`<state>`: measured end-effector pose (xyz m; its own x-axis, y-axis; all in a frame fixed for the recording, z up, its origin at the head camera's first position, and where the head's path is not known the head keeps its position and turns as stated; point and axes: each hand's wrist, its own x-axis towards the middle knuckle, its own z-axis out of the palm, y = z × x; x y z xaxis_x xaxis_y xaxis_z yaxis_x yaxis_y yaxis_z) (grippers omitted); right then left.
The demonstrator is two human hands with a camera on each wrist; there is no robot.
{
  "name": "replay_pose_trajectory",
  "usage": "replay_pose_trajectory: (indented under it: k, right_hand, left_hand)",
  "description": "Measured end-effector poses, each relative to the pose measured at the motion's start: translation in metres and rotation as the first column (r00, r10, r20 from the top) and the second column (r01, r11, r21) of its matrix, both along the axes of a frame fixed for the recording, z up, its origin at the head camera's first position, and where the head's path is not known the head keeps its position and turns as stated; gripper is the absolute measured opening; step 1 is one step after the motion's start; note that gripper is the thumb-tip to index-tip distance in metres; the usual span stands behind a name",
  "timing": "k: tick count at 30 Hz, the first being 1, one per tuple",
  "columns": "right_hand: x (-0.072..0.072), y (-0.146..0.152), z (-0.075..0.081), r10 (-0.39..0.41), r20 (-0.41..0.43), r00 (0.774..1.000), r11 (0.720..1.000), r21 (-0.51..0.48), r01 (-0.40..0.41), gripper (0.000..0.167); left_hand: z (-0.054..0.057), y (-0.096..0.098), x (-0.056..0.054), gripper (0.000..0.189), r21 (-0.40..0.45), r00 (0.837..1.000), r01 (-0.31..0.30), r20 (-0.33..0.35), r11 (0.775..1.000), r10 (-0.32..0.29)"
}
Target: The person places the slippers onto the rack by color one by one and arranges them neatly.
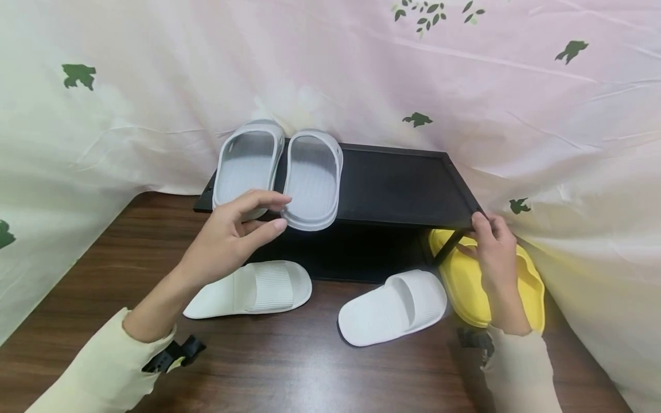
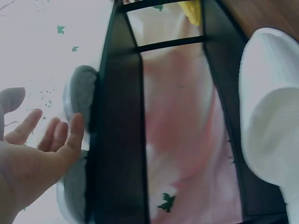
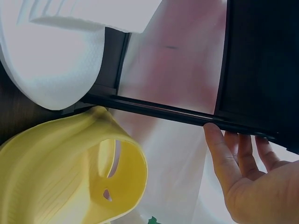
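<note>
Two grey clogs [image 1: 312,178] stand side by side on the left part of the top shelf of a black shoe rack [image 1: 397,186]. My left hand [image 1: 219,244] hovers in front of them, thumb and fingers apart and nothing between them; the left wrist view shows those fingers loosely bent near the clogs [image 2: 80,95]. At the rack's front right corner, my right hand [image 1: 498,264] holds the shelf edge between thumb and fingers. Seen from below in the right wrist view, the right hand [image 3: 257,179] has its fingertips against the black frame [image 3: 187,116].
Before the rack, a white slide slipper [image 1: 273,287] lies at left and another white slide [image 1: 387,310] at right on the brown wooden surface [image 1: 289,373]. Yellow clogs [image 1: 465,281] sit beside the rack's right end, partly behind my right hand. A patterned cloth [image 1: 330,69] hangs behind.
</note>
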<state>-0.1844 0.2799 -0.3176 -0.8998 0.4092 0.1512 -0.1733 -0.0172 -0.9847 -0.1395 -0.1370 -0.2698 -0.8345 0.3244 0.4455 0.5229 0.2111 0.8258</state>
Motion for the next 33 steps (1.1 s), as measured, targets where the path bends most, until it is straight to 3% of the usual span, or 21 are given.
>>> replay_pose_trajectory:
  k: [6, 11, 22, 27, 33]
  right_hand:
    - [0.001, -0.002, 0.002, -0.002, -0.016, 1.000, 1.000, -0.007, 0.002, 0.016]
    - [0.002, -0.002, 0.002, -0.009, -0.002, 1.000, 1.000, -0.003, 0.009, 0.016]
    - [0.001, -0.001, 0.001, -0.009, 0.005, 1.000, 1.000, 0.000, 0.009, 0.017]
    - [0.001, -0.002, 0.002, -0.015, 0.018, 1.000, 1.000, 0.012, 0.015, 0.014]
    - [0.001, -0.003, 0.003, -0.021, 0.023, 1.000, 1.000, 0.022, 0.020, 0.012]
  left_hand:
    - [-0.015, -0.002, 0.003, 0.028, 0.010, 0.996, 0.056, -0.070, 0.998, -0.055]
    - [-0.022, -0.006, 0.004, 0.027, -0.024, 0.992, 0.094, -0.078, 0.995, -0.096]
    - [-0.042, -0.022, 0.000, 0.023, -0.159, 0.997, 0.057, 0.056, 0.986, -0.049]
    - [-0.056, -0.036, -0.010, 0.026, -0.219, 0.994, 0.034, 0.107, 0.975, -0.010]
    - [-0.077, -0.055, -0.023, 0.028, -0.278, 0.992, 0.048, 0.128, 0.959, -0.013]
